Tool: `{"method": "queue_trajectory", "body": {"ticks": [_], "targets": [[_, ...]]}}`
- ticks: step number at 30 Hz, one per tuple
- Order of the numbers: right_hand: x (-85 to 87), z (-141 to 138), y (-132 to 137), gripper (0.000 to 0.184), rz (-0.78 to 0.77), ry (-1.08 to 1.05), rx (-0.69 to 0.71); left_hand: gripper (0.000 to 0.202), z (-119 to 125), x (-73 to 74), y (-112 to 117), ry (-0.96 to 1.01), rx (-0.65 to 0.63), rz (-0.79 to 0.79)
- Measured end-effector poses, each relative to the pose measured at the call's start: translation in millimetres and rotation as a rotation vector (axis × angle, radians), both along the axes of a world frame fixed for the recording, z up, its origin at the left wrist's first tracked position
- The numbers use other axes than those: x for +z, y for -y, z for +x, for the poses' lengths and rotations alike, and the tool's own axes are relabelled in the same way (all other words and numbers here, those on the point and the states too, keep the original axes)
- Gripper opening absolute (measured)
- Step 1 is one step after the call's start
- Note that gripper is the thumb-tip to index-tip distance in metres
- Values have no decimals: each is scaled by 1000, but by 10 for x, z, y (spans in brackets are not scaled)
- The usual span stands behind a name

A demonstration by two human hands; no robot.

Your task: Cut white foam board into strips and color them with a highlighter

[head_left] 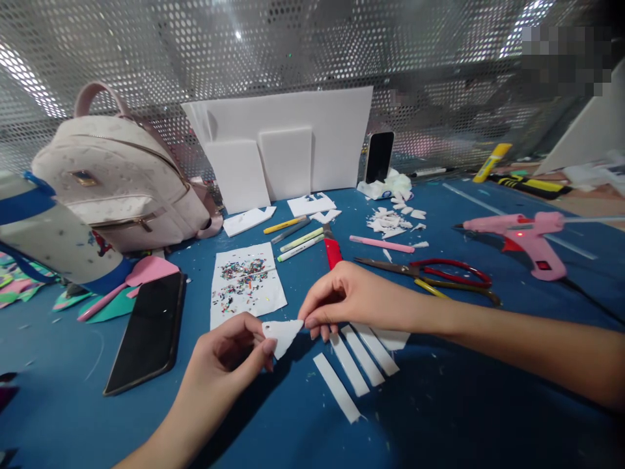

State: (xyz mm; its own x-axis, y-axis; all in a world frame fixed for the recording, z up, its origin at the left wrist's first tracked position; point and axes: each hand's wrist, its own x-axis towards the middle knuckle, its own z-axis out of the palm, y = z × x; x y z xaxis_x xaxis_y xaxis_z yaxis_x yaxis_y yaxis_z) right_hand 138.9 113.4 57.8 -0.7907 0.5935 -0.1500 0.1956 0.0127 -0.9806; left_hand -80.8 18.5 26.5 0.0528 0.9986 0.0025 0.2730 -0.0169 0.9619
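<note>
A small, roughly triangular white foam piece with a tiny dark spot near one corner is held above the blue table. My left hand pinches its left side between thumb and fingers. At its right tip, the closed fingertips of my right hand grip the same piece. Several white strips lie below my right hand, partly covered by it. Behind my left hand is a white sheet bearing small multicoloured bits. A red-handled cutter lies just beyond my right hand.
Scissors and a pink glue gun with a lit red light lie right. Several markers and white scraps are farther back. A phone, a bottle and a backpack occupy the left. White boards stand behind.
</note>
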Motion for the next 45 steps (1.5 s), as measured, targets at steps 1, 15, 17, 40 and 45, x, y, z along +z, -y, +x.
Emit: {"method": "queue_trajectory", "body": {"ticks": [1,15,17,40,45], "targets": [[7,3,-6,12,14,0,-2,24,-3,-3,0,1,3,1],[28,14,103,8,255,-16,-108,24,-41,-95,25,56,-18,-64],[34,17,132,9,357,-13,-94,25,-33,-81,37,71,-39,-89],[59,81,-102,13,393,-81,-183,32,-85,-137,-66,262,-84,-188],[41,80,-152,19,270,-124,-153,31,-80,-121,-45,261,-83,-195]]}}
